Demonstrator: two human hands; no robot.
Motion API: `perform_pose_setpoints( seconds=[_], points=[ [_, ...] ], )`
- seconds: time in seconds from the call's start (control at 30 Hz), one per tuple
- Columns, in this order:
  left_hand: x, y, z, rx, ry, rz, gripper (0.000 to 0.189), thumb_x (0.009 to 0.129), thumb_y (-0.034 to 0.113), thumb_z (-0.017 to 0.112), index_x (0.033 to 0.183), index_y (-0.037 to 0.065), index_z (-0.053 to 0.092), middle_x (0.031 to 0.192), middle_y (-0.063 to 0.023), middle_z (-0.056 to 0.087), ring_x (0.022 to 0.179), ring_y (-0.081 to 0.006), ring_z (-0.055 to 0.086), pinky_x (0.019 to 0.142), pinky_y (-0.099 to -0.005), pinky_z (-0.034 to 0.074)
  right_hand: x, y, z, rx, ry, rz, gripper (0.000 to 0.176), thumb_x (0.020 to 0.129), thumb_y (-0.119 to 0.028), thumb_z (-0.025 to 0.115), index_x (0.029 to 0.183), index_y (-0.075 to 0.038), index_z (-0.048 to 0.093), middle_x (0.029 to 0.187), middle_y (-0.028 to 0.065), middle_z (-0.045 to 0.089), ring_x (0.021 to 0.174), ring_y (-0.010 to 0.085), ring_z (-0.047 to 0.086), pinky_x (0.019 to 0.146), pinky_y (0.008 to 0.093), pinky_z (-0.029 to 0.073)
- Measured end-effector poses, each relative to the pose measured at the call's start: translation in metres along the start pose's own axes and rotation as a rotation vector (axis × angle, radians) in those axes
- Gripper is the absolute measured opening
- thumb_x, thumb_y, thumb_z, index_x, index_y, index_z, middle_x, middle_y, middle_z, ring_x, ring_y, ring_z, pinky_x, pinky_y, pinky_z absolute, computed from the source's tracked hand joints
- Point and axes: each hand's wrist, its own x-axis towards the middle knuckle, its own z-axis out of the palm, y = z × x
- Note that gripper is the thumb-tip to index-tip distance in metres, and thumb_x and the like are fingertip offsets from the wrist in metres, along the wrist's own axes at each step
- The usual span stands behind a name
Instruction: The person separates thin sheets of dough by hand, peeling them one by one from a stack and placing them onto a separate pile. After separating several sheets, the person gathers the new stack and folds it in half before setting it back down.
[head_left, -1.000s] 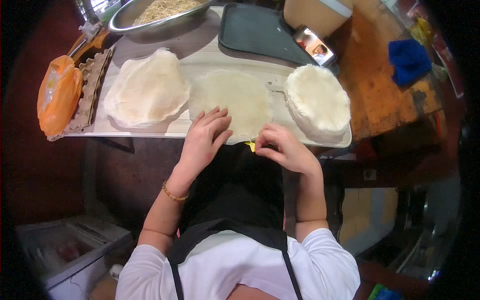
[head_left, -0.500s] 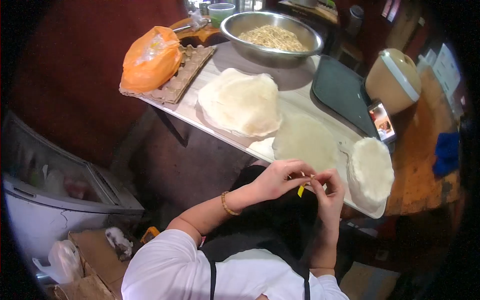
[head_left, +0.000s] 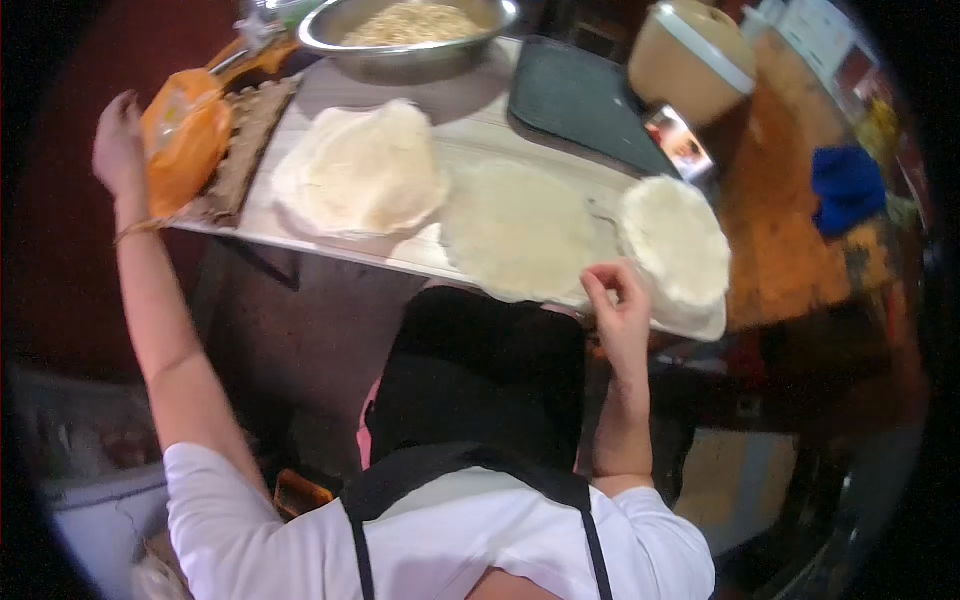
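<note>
My left hand [head_left: 120,148] is stretched out to the far left, next to an orange plastic bag [head_left: 185,130]. Its fingers are curled together and slightly blurred; whatever they may hold cannot be seen. Over the table's front edge, my right hand [head_left: 622,300] pinches thumb and forefinger together, and anything between them is too small to name. Just beyond it lies a thin, round pale dough sheet [head_left: 520,230]. A thick stack of round dough sheets [head_left: 675,240] stands to its right. Left of the thin sheet sits a larger pile of dough sheets [head_left: 360,170].
A cardboard egg tray [head_left: 255,140] lies under the orange bag. At the back are a steel bowl [head_left: 400,55] of pale shreds, a dark tray [head_left: 580,100], a beige container [head_left: 690,60] and a phone [head_left: 682,140]. A blue cloth [head_left: 848,190] lies on the wooden surface at right.
My hands have parted: the left swung out to the orange bag, while the right stayed near the table edge. The yellow strip between them no longer shows. The view has shifted right.
</note>
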Motion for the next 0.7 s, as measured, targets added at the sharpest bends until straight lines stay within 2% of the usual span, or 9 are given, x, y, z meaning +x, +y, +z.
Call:
perform_pose_setpoints(
  seconds=[0.13,0.2,0.27,0.3,0.37,0.5,0.53,0.57,0.7],
  points=[
    [-0.007,-0.030,0.009,0.243,-0.370,-0.161,0.032,0.098,0.032,0.049,0.122,0.018,0.065,0.125,-0.0081,0.064,0.113,-0.0319,0.061,0.093,-0.0376,0.048,-0.003,-0.005,-0.001,-0.067,-0.152,-0.095,0.007,0.085,-0.003,0.067,0.092,-0.002,0.066,0.088,0.0089,0.061,0.077,0.0204,0.060,0.070,0.0317,0.048],
    [-0.013,-0.069,0.039,0.293,0.000,0.213,0.032,0.097,0.027,0.052,0.122,0.011,0.064,0.126,-0.0130,0.063,0.116,-0.0325,0.059,0.096,-0.0379,0.047,-0.006,-0.007,0.005,-0.038,-0.207,-0.049,0.008,0.085,-0.002,0.065,0.093,-0.002,0.066,0.090,0.0095,0.061,0.081,0.0232,0.061,0.073,0.0344,0.049],
    [-0.037,0.003,-0.004,0.067,0.034,0.268,0.033,0.097,0.025,0.054,0.123,0.007,0.063,0.126,-0.0140,0.063,0.117,-0.0306,0.059,0.098,-0.0378,0.046,-0.005,0.003,0.010,-0.331,-0.268,-0.370,0.015,0.083,0.000,0.064,0.097,-0.004,0.065,0.093,0.0114,0.061,0.091,0.0302,0.060,0.081,0.0403,0.047],
    [-0.054,0.048,-0.033,-0.148,0.066,0.316,0.033,0.097,0.023,0.055,0.123,0.004,0.062,0.125,-0.0150,0.063,0.118,-0.0288,0.059,0.100,-0.0376,0.045,-0.006,0.005,0.012,-0.335,-0.268,-0.361,0.015,0.083,0.000,0.064,0.097,-0.004,0.065,0.093,0.0114,0.061,0.091,0.0302,0.060,0.081,0.0403,0.047],
    [-0.123,0.105,-0.056,-0.610,-0.451,-0.112,0.033,0.097,0.022,0.058,0.123,0.002,0.062,0.123,-0.0121,0.065,0.119,-0.0224,0.059,0.102,-0.0352,0.043,-0.006,0.007,0.016,-0.372,-0.304,-0.345,0.020,0.081,0.001,0.063,0.099,-0.006,0.063,0.094,0.0123,0.061,0.096,0.0339,0.057,0.087,0.0423,0.044],
    [-0.243,0.234,-0.118,-1.230,-1.614,-0.105,0.030,0.097,0.021,0.059,0.113,-0.004,0.065,0.101,-0.0089,0.069,0.086,-0.0134,0.066,0.080,-0.0276,0.052,-0.010,-0.005,0.024,-0.330,-0.385,-0.314,0.020,0.081,0.001,0.063,0.100,-0.005,0.063,0.096,0.0125,0.061,0.094,0.0337,0.058,0.087,0.0421,0.044],
    [-0.280,0.249,-0.115,-1.342,-1.767,-0.283,0.032,0.096,0.022,0.062,0.114,-0.004,0.065,0.102,-0.0084,0.069,0.089,-0.0129,0.065,0.078,-0.0264,0.051,-0.011,-0.006,0.027,-0.305,-0.396,-0.346,0.019,0.081,0.003,0.061,0.099,-0.004,0.063,0.095,0.0120,0.061,0.093,0.0327,0.057,0.084,0.0396,0.044],
    [-0.309,0.259,-0.114,-1.410,-1.748,-0.225,0.033,0.095,0.022,0.065,0.116,-0.004,0.064,0.103,-0.0088,0.069,0.091,-0.0130,0.065,0.078,-0.0258,0.051,-0.011,-0.007,0.028,-0.282,-0.405,-0.381,0.018,0.082,0.005,0.060,0.098,-0.004,0.063,0.093,0.0115,0.061,0.091,0.0317,0.057,0.082,0.0370,0.044],
    [-0.337,0.302,-0.115,-1.556,-1.636,-0.638,0.034,0.090,0.021,0.070,0.114,-0.002,0.065,0.102,-0.0071,0.071,0.092,-0.0128,0.065,0.078,-0.0253,0.050,-0.009,-0.007,0.024,-0.305,-0.338,-0.392,0.020,0.081,0.005,0.060,0.098,-0.004,0.063,0.095,0.0116,0.061,0.092,0.0319,0.058,0.083,0.0375,0.044]
  ],
)
